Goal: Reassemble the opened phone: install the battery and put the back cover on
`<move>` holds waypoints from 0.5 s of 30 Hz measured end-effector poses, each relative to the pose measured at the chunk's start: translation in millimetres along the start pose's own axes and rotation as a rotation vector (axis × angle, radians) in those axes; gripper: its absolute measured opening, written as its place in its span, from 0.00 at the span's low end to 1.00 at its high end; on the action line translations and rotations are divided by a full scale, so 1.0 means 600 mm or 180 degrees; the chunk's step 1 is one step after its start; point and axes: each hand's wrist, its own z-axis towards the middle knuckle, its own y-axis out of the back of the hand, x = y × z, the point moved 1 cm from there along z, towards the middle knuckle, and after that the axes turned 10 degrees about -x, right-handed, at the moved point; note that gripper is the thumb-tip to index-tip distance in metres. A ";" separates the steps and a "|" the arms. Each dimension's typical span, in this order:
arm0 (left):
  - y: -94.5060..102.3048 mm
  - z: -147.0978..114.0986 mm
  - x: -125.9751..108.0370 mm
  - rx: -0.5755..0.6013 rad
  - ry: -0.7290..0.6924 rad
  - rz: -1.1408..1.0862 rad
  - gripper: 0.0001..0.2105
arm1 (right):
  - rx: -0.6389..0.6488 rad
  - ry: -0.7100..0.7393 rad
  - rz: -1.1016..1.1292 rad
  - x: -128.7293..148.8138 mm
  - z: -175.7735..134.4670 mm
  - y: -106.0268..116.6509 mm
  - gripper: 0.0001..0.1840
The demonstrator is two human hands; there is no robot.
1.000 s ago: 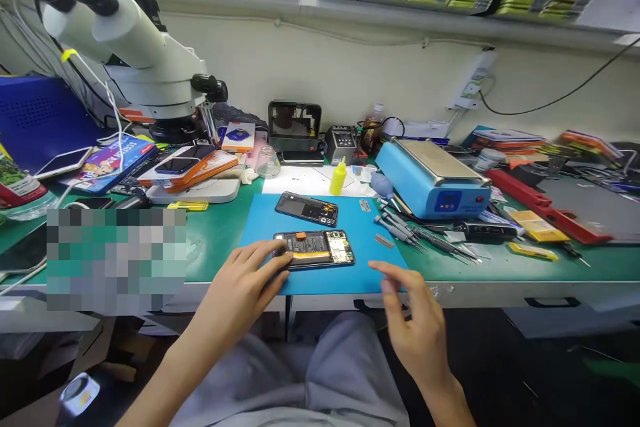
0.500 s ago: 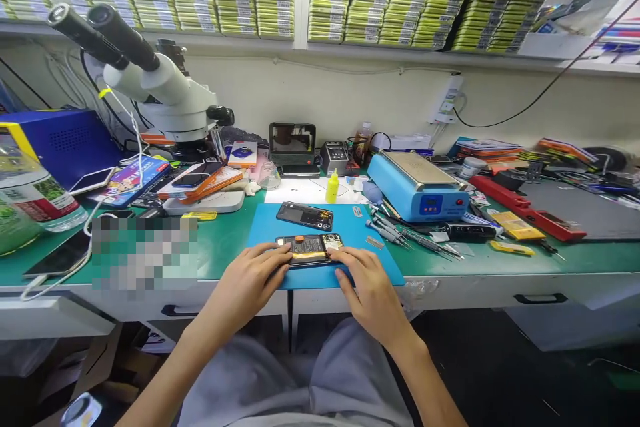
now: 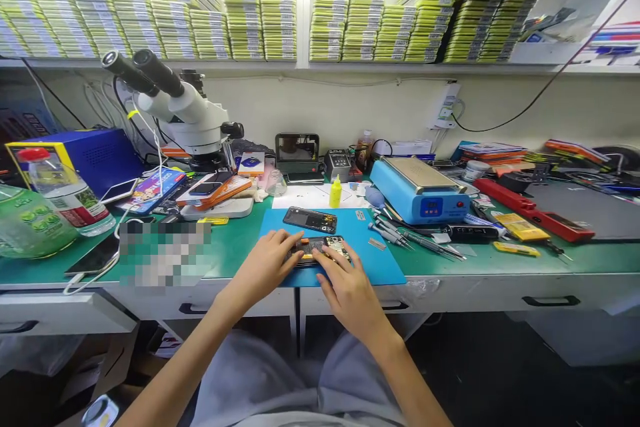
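Observation:
An opened smartphone [image 3: 316, 243] with its battery and inner parts showing lies on a blue mat [image 3: 383, 268]. My left hand [image 3: 266, 261] rests over the phone's left end, its fingers stretched across the battery area. From the right, my right hand [image 3: 347, 283] reaches over the near edge with fingers apart, and its fingertips touch the middle and right of the phone. Parts of the phone are hidden under both hands. Just behind it on the mat is a dark phone-shaped panel [image 3: 310, 220], apart from the hands.
Screwdrivers and tweezers [image 3: 393, 233] lie right of the mat, before a blue heating machine [image 3: 425, 197]. A yellow bottle [image 3: 335, 192] stands behind the panel. On the left are a microscope [image 3: 195, 123], bottles [image 3: 75, 197] and a cabled phone [image 3: 93, 257].
My right hand has moved left along the phone, toward its middle. My left fingers have shifted a little onto the battery area. The camera view has tilted up and turned slightly left.

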 end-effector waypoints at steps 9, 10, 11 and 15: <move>-0.024 0.004 -0.008 0.0050 -0.0351 0.0255 0.17 | -0.0416 -0.0396 -0.0263 0.035 -0.132 0.021 0.37; -0.027 0.007 -0.005 0.0083 -0.0385 0.0228 0.18 | -0.0510 -0.0526 -0.0298 0.040 -0.160 0.021 0.37; -0.029 0.011 -0.002 0.0122 -0.0413 0.0203 0.19 | -0.0610 -0.0623 -0.0318 0.046 -0.190 0.021 0.36; -0.031 0.027 0.003 0.0223 -0.0443 0.0187 0.25 | -0.0529 -0.1044 -0.0326 0.074 -0.309 0.013 0.28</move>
